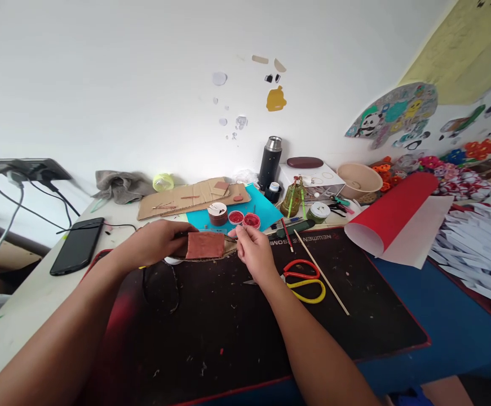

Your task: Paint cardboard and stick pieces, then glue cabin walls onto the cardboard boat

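Observation:
A flat reddish-brown clay-like rectangle [206,245] lies on a piece of cardboard [230,246] above the back part of the black mat. My left hand [164,241] grips this board at its left side, the fingers partly hidden behind it. At the right side of the rectangle, my right hand [253,252] is closed in a pinch on a thin dark tool [230,239], whose kind I cannot make out. Just beyond the hands are two small open tubs of red material, one a red tub [251,220], and a brown jar with a white lid [217,213].
Scissors [302,281] with red and yellow handles and a wooden stick [325,279] lie on the black mat [228,338]. A phone [77,246] is at left. Behind stand a black thermos [270,163] and cardboard sheets [177,197]. Rolled red paper [397,208] lies right.

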A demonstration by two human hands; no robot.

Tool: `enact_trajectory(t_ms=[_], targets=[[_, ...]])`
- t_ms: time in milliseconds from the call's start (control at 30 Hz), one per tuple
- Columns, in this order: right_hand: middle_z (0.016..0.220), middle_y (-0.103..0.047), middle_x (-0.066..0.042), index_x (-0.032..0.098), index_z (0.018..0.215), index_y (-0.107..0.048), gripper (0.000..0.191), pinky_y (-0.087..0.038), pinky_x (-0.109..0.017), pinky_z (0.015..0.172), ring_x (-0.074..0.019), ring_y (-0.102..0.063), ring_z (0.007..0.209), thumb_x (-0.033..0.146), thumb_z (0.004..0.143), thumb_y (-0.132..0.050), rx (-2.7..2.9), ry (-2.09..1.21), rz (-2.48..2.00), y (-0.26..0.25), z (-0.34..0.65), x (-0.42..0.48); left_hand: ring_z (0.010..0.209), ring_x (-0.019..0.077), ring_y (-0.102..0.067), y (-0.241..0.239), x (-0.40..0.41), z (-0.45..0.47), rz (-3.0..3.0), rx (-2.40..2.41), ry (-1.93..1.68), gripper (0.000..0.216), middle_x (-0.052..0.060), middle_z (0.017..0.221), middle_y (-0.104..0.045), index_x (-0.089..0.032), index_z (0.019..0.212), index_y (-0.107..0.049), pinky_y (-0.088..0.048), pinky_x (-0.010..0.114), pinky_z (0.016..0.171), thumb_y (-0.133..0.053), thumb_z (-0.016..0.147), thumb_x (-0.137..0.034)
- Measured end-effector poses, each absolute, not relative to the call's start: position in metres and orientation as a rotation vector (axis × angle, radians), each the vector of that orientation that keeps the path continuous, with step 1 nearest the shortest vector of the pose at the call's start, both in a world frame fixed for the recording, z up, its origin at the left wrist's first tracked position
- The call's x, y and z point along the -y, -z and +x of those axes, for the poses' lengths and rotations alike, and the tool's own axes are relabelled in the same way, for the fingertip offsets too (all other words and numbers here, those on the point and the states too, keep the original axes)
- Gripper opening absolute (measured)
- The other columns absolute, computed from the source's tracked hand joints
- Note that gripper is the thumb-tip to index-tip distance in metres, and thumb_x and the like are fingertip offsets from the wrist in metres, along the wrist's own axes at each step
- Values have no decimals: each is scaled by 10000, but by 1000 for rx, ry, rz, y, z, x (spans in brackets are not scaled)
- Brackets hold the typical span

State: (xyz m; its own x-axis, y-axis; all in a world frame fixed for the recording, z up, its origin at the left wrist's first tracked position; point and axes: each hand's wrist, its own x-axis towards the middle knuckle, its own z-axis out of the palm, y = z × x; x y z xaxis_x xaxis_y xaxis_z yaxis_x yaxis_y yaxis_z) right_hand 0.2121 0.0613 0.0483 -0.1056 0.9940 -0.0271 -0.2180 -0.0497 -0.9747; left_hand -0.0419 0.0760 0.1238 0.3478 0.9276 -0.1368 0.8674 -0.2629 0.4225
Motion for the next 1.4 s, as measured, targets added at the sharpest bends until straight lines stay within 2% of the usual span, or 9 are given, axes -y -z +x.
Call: enact_trajectory(t_ms=[233, 433, 533, 633, 767, 900, 1067, 1233, 1400], targets=[[493, -471, 79, 210, 905, -722, 540, -290, -253, 442, -121, -376, 440, 747, 945, -688, 1278, -1404, -1018, -48, 211, -55, 964, 305, -796, -125, -69, -45, 2312, -1648, -125, 437, 27, 1112, -879, -353, 1196, -841, -569, 346, 795, -492, 933, -377], [487, -465, 92, 242, 808, -606, 586, -260, -251, 413, -110, -373, 407, 813, 915, -678, 1267, -1470, -1063, -45, 207, -54, 970, 305, -786, -126, -54, -41, 2493, -1727, -235, 374, 68, 1101, -864, -330, 1150, -837, -569, 366, 861, -512, 968, -297], [477, -486, 86, 253, 746, -529, 596, -222, -251, 403, -95, -358, 385, 802, 918, -683, 1279, -1599, -1054, -44, 205, -53, 972, 305, -780, -124, -47, -36, 2580, -1712, -177, 376, 92, 1100, -851, -303, 1169, -821, -564, 373, 833, -527, 951, -216], [452, -431, 114, 231, 794, -612, 551, -179, -249, 411, -82, -296, 391, 748, 856, -789, 1238, -1712, -1021, -43, 204, -52, 994, 308, -777, -123, -43, -34, 2591, -1684, -92, 395, 101, 1124, -842, -289, 1176, -812, -565, 388, 837, -508, 952, -175], [423, -367, 144, 215, 818, -650, 512, -143, -248, 426, -67, -236, 392, 660, 773, -897, 1164, -1856, -981, -45, 205, -51, 1062, 311, -781, -125, -45, -42, 2460, -1755, -70, 390, 100, 1182, -847, -276, 1203, -811, -578, 399, 914, -489, 987, -236], [431, -396, 139, 218, 822, -639, 486, -140, -240, 427, -61, -248, 391, 622, 783, -906, 1110, -1907, -889, -49, 207, -50, 1058, 316, -796, -121, -40, -47, 2267, -1689, -160, 404, 91, 1210, -862, -257, 1244, -811, -589, 394, 918, -496, 994, -304], [438, -401, 140, 220, 867, -650, 504, -143, -229, 423, -59, -236, 395, 642, 778, -911, 1089, -1872, -837, -52, 210, -49, 1098, 298, -804, -106, -23, -34, 2110, -1527, -324, 438, 84, 1264, -858, -260, 1290, -807, -590, 383, 972, -492, 985, -260], [476, -362, 134, 196, 857, -688, 487, -180, -232, 428, -64, -272, 415, 646, 838, -874, 1259, -1738, -862, -51, 211, -48, 1053, 280, -795, -81, -16, -21, 2097, -1518, -494, 366, 92, 1204, -858, -250, 1198, -828, -612, 374, 941, -526, 993, -214], [497, -392, 113, 186, 875, -699, 480, -218, -237, 431, -77, -319, 431, 651, 904, -815, 1357, -1615, -899, -47, 211, -48, 1103, 282, -753, -62, -20, -19, 2304, -1432, -675, 313, 79, 1184, -855, -262, 1114, -829, -586, 420, 1038, -553, 1004, -164]])
